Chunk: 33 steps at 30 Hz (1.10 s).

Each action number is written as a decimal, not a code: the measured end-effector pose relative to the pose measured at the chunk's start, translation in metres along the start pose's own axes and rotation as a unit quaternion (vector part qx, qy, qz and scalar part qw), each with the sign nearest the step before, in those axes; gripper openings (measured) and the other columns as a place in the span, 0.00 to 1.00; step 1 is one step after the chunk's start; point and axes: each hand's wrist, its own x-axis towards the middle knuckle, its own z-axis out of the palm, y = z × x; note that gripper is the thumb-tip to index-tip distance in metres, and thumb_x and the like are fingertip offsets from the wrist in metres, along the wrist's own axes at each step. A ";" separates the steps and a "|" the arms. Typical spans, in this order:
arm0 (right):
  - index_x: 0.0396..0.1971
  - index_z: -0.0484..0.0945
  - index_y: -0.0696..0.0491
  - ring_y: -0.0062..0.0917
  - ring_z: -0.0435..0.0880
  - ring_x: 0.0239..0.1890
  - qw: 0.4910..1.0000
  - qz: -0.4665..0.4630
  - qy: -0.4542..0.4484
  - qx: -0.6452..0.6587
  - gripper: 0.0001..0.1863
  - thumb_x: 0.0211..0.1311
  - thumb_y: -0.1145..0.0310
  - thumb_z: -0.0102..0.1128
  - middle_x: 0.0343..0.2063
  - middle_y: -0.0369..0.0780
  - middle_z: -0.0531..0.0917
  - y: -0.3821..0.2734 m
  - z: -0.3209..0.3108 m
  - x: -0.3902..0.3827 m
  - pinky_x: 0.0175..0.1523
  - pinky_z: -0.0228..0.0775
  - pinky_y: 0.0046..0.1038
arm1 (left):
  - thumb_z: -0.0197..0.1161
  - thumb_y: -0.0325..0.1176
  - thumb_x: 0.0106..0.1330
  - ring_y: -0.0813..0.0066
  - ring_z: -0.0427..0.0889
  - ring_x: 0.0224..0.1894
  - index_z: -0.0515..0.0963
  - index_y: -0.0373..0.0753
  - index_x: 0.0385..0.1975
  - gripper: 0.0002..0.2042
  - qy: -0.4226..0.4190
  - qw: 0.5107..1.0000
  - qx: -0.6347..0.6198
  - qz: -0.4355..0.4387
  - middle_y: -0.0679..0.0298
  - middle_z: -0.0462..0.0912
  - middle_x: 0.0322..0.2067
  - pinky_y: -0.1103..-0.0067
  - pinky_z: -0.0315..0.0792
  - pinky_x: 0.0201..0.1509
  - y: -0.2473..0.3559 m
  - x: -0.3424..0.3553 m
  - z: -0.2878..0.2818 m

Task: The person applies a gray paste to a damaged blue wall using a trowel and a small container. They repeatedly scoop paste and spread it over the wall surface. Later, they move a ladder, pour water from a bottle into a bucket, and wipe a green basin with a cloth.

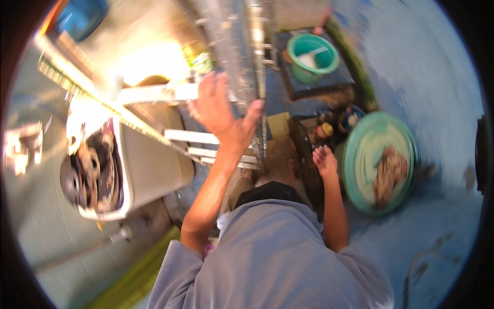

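A tall metal ladder (193, 136) with pale rungs stands in front of me. My left hand (221, 110) is up against it, thumb and fingers spread, wrapped around nothing. Whether the palm presses on the rail or only hovers over it, I cannot tell. Lower down on the right, my right hand (324, 160) hangs with its fingers loosely bent and nothing visible in it. Near that hand are a bottle with a yellow cap (325, 130) and a large round green lid or basin (355, 159), on which a crumpled brown cloth (390, 172) lies.
To the left, a pale bin (154, 159) is heaped with dark items, perhaps footwear. Farther ahead on the right, a green bucket (307, 76) with something white inside stands on a dark raised slab. A worn blue wall (411, 67) closes the right side. A blue tub (80, 20) sits far left.
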 end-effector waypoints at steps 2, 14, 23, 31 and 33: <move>0.44 0.76 0.55 0.31 0.82 0.40 0.998 0.030 -0.026 -0.054 0.17 0.62 0.58 0.60 0.39 0.41 0.82 -0.008 0.003 0.026 0.45 0.75 0.31 | 0.59 0.66 0.53 0.53 0.62 0.62 0.76 0.40 0.48 0.34 0.028 0.997 0.062 0.024 0.58 0.71 0.55 0.47 0.40 0.64 0.002 0.000 0.011; 0.48 0.73 0.59 0.32 0.81 0.45 0.969 0.081 -0.094 -0.213 0.21 0.63 0.59 0.58 0.45 0.44 0.80 -0.084 -0.017 0.103 0.49 0.74 0.31 | 0.51 0.60 0.59 0.45 0.64 0.58 0.73 0.35 0.46 0.31 0.141 0.989 0.030 0.017 0.49 0.68 0.54 0.51 0.53 0.63 -0.002 -0.019 0.032; 0.48 0.72 0.59 0.31 0.80 0.46 0.946 0.102 -0.105 -0.289 0.19 0.64 0.61 0.56 0.45 0.44 0.79 -0.083 -0.015 0.092 0.50 0.74 0.31 | 0.49 0.58 0.57 0.43 0.66 0.56 0.73 0.39 0.46 0.28 0.175 0.984 0.007 0.026 0.49 0.68 0.52 0.54 0.63 0.59 -0.004 -0.020 0.037; 0.47 0.73 0.58 0.30 0.79 0.47 0.931 0.099 -0.142 -0.322 0.21 0.64 0.56 0.57 0.45 0.43 0.79 -0.084 0.014 0.072 0.50 0.74 0.30 | 0.51 0.54 0.57 0.40 0.65 0.59 0.73 0.42 0.49 0.26 0.163 0.987 -0.008 0.004 0.48 0.67 0.55 0.54 0.63 0.60 -0.005 -0.030 0.038; 0.46 0.73 0.58 0.31 0.79 0.47 0.932 0.083 -0.154 -0.318 0.22 0.64 0.54 0.57 0.45 0.44 0.79 -0.085 0.030 0.061 0.51 0.73 0.31 | 0.51 0.52 0.58 0.39 0.64 0.60 0.71 0.42 0.52 0.26 0.178 0.984 0.008 -0.013 0.46 0.65 0.57 0.54 0.62 0.60 0.002 -0.040 0.037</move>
